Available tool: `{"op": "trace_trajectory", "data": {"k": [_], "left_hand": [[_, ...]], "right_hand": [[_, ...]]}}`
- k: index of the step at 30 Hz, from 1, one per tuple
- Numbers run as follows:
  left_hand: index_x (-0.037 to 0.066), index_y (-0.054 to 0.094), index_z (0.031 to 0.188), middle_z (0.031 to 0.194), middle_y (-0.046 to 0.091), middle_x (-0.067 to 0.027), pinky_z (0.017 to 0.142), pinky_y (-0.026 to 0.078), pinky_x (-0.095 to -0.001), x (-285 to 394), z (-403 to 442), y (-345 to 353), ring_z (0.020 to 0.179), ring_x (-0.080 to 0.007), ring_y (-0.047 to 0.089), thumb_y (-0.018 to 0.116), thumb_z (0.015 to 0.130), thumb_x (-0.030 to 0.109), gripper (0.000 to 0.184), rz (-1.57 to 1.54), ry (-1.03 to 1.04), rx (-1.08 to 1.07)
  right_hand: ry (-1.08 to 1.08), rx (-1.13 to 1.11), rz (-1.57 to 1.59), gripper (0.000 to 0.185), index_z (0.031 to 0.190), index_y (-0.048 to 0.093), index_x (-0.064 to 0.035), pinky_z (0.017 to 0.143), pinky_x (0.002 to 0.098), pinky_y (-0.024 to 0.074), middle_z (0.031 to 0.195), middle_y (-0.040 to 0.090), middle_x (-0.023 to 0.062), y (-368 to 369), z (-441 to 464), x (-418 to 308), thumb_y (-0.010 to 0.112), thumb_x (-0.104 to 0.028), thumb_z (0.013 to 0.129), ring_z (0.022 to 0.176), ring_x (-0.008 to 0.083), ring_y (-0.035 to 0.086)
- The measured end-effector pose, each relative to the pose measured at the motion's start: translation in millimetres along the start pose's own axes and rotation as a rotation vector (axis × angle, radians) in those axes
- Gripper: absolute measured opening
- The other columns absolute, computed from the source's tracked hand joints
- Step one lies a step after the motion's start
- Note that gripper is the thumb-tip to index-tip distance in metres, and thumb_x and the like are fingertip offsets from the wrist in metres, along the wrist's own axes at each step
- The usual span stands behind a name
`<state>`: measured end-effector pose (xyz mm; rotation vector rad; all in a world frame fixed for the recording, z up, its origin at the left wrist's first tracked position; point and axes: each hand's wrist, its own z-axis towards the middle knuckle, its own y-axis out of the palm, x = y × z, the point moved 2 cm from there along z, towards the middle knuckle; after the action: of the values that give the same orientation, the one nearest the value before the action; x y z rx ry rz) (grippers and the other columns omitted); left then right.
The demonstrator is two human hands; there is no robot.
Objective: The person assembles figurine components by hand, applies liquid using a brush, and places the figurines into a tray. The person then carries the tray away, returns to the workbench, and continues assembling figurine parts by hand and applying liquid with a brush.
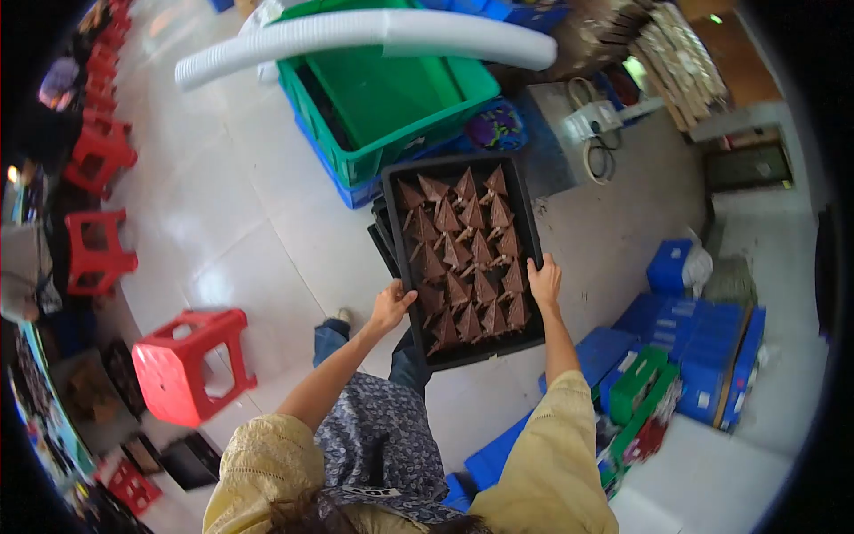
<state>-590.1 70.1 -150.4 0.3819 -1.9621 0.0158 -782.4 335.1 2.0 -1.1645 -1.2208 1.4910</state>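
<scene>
Both my hands carry a black tray (536, 240) in front of me. Several brown, pointed, pyramid-like pieces (480, 249) stand in rows inside it. My left hand (392, 305) grips the tray's left edge, with the thumb over the rim. On the opposite edge, my right hand (544, 281) is closed round the rim; its fingers underneath are partly hidden. Under the tray's upper left side, edges of other black trays (383, 236) show. Just beyond the tray is a green crate (400, 147).
A white corrugated hose (374, 34) lies across the green crate. Red stools (169, 378) stand at the left, one near my left arm. Blue boxes (703, 334) and a green box (636, 384) are on the right. People sit at the far left edge.
</scene>
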Motion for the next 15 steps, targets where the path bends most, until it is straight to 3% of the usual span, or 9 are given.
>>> {"op": "trace_trajectory", "data": {"k": [2,4,8,9,10,15], "left_hand": [[-0.002,0.048,0.085,0.069,0.057,-0.0144,0.063,0.049,-0.0388,1,21,17,0.064,-0.0264,0.059,0.067,0.086,0.030,0.038,-0.071,-0.055,0.112],[-0.002,0.047,0.086,0.068,0.055,-0.0157,0.061,0.046,-0.0400,0,24,28,0.064,-0.0293,0.057,0.067,0.086,0.030,0.037,0.122,-0.091,0.191],[-0.002,0.049,0.090,0.070,0.056,-0.0172,0.061,0.044,-0.0406,-4,0,42,0.066,-0.0328,0.055,0.067,0.086,0.027,0.034,0.090,-0.209,0.272],[0.000,0.048,0.096,0.073,0.055,-0.0099,0.059,0.047,-0.0334,-7,2,46,0.067,-0.0172,0.054,0.064,0.090,0.025,0.031,0.159,-0.235,0.239],[0.000,0.048,0.096,0.073,0.055,-0.0099,0.059,0.047,-0.0334,-7,0,50,0.067,-0.0172,0.054,0.064,0.090,0.025,0.031,0.154,-0.263,0.269],[-0.001,0.047,0.112,0.086,0.063,-0.0167,0.068,0.051,-0.0364,-10,4,61,0.076,-0.0256,0.063,0.065,0.088,0.018,0.035,0.246,-0.211,0.336]], "right_hand": [[-0.057,-0.054,-0.024,0.034,0.095,0.057,0.0065,0.072,0.0493,0.0489,0.089,0.062,0.0296,28,38,12,0.063,-0.026,0.087,0.082,0.0466,0.061],[-0.051,-0.177,-0.055,0.043,0.109,0.056,0.0070,0.080,0.0488,0.0483,0.102,0.061,0.0299,46,65,20,0.059,-0.032,0.091,0.093,0.0460,0.060],[-0.174,-0.199,-0.068,0.048,0.111,0.055,0.0070,0.079,0.0489,0.0484,0.101,0.062,0.0299,71,62,34,0.055,-0.038,0.093,0.091,0.0457,0.060],[-0.165,-0.217,-0.052,0.048,0.111,0.056,0.0067,0.078,0.0489,0.0483,0.101,0.062,0.0300,78,67,36,0.055,-0.038,0.092,0.091,0.0458,0.060],[-0.154,-0.237,-0.041,0.048,0.111,0.056,0.0064,0.077,0.0489,0.0482,0.101,0.062,0.0301,83,70,38,0.056,-0.038,0.092,0.090,0.0459,0.060],[-0.233,-0.214,0.007,0.046,0.111,0.053,0.0052,0.074,0.0499,0.0481,0.096,0.061,0.0280,119,70,49,0.056,-0.037,0.093,0.087,0.0457,0.060]]}}
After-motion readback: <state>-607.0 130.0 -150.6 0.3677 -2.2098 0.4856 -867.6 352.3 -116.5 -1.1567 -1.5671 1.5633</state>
